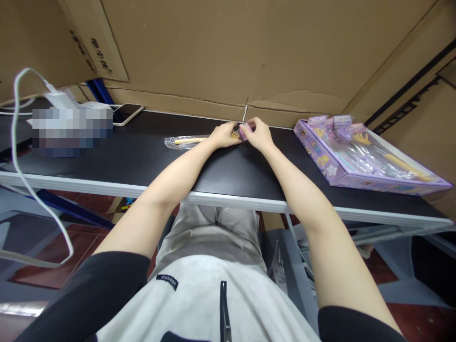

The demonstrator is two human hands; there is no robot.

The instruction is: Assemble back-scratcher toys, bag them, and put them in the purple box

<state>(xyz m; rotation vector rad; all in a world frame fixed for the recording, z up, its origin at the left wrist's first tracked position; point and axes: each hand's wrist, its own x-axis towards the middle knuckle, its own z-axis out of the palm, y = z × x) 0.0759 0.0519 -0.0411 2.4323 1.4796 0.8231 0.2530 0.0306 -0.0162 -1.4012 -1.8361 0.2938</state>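
Observation:
A yellow back scratcher (188, 140) in a clear plastic sleeve lies across the black tabletop, its claw-like head at the right end. My left hand (225, 135) is closed on the sleeve near that head, covering the middle of the stick. At the head end, my right hand (260, 136) pinches a small purple card piece (245, 131) between thumb and fingers. The two hands nearly meet there, and the fingers partly hide how card and sleeve join.
On the right stands a purple display box (337, 173) holding several similar wrapped scratchers with purple tops. A phone (128, 114), a white charger (63, 99) with its cable and a blurred-out patch are at the left. Tall cardboard (221, 52) walls the table's back edge.

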